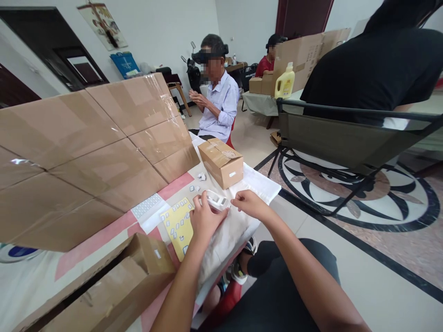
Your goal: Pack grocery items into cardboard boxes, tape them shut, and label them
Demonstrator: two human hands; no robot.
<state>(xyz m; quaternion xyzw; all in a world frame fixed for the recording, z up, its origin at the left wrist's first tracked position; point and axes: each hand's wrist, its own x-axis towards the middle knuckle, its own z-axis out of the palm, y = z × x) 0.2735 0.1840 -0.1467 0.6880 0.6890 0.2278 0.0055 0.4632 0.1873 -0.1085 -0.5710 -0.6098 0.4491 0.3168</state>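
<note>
A taped cardboard partition [104, 138] stands along the far left of the cloth-covered table [268, 186], the largest thing on it. Next in size is the open carton [104, 297] at the near left; a dark gap shows beside its top panel, but whatever lies inside is hidden. The smaller carton [221, 163], at the table's far right, has its top flaps folded down and a white sticker on its near end, so its contents cannot be seen either. Farther right, on another table, a yellow detergent jug [285, 83] stands upright, its fill level impossible to tell. Between the cartons lie a yellow sheet [176, 223] dotted with small outlined labels and, on its left, a white label sheet [148, 210]. The white handheld device [216, 201] is at the table's near right edge, just right of the yellow sheet, gripped in the left hand [204, 220]. The right hand [249, 204] is near its right end, fingers drawn narrow; whether they pinch anything I cannot tell. Working at that end should go best with the left grip firm and level, and the right fingertips moving lightly. Smallest are the paper scraps [197, 188] beyond the device.
</note>
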